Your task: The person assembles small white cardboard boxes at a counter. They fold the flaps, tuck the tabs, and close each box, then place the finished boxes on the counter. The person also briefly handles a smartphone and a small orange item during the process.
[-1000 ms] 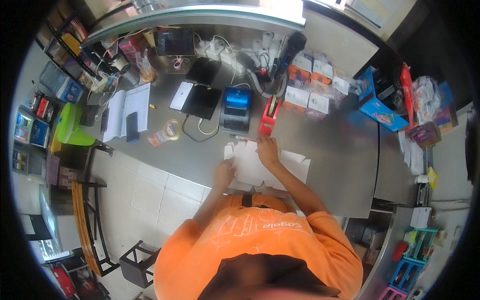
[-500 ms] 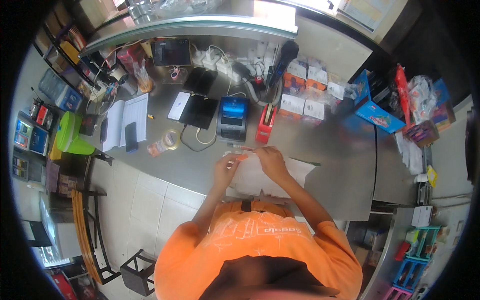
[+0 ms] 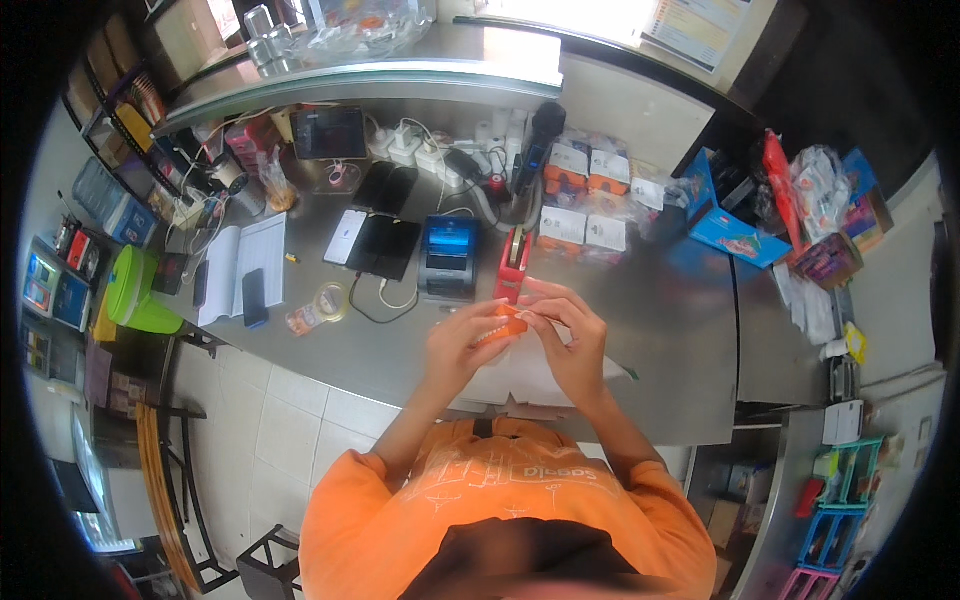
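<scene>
My left hand [image 3: 462, 345] grips a small orange piece [image 3: 511, 326] between thumb and fingers, held above the counter; its exact kind is too small to make out. The fingertips of my right hand [image 3: 572, 335] pinch at the upper right edge of that same piece. Below both hands lies a flat white sheet of card or paper [image 3: 505, 384] with cut notches along its near edge, partly hidden by my hands. Just beyond my fingers stands a red tape dispenser [image 3: 513, 265], and left of it a dark printer with a blue top [image 3: 447, 260].
On the steel counter [image 3: 675, 340] lie phones [image 3: 390, 245], an open notebook [image 3: 262, 250] and a tape roll [image 3: 330, 300]. Several orange-and-white boxes [image 3: 585, 235] stand at the back. A blue carton [image 3: 735, 235] is at the right, a green bin [image 3: 138, 290] at the left.
Both hands have come closer together and lifted the orange piece, which now shows larger between them. My right hand has turned, its fingertips meeting the piece. The view has shifted slightly.
</scene>
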`<act>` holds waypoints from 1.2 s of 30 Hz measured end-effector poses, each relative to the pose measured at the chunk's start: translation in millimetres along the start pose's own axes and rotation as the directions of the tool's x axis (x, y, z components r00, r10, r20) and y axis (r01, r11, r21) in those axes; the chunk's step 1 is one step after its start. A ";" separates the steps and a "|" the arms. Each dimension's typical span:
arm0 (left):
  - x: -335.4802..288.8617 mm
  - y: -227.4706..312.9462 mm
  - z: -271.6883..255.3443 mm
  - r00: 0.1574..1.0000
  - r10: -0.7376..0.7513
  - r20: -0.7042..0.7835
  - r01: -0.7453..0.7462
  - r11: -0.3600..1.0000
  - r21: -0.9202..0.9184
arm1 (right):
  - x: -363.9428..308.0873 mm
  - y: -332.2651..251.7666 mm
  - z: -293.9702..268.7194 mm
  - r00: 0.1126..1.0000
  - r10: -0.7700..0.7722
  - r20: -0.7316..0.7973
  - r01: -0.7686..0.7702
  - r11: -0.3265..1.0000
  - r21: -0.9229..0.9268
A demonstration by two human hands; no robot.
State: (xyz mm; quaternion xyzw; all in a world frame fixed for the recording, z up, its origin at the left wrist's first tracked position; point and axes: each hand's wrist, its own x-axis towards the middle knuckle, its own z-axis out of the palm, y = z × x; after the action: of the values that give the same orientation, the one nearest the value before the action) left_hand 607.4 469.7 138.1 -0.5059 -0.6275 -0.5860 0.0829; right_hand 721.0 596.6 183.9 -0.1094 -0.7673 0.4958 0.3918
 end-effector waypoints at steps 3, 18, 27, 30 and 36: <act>-1.1 -2.8 2.3 0.983 0.183 -0.033 -0.180 0.980 0.089 | 2.8 -6.9 -7.6 0.999 -0.009 0.039 0.010 1.000 -0.026; 3.5 6.8 -0.7 0.966 0.238 -0.102 -0.225 0.966 0.126 | -0.4 -14.7 -4.1 0.972 -0.209 0.109 0.224 0.964 -0.146; 5.2 33.1 1.6 0.873 -0.486 0.043 0.474 0.823 -0.314 | -6.2 4.9 -6.9 0.794 -0.534 0.290 0.596 0.590 -0.545; 1.3 34.6 1.2 0.790 -0.577 0.207 0.563 0.549 -0.617 | -13.2 5.5 -7.3 0.655 -0.702 0.281 0.699 0.420 -0.579; -2.6 32.1 -11.5 0.850 -0.473 0.231 0.514 0.654 -0.555 | -17.7 -1.3 -5.4 0.938 -0.347 0.014 0.323 0.856 -0.403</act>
State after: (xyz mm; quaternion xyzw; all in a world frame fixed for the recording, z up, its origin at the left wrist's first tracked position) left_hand 626.5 452.6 160.7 -0.3348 -0.5257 -0.7361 -0.2639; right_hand 736.9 589.8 177.4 -0.0662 -0.8474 0.2495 0.4640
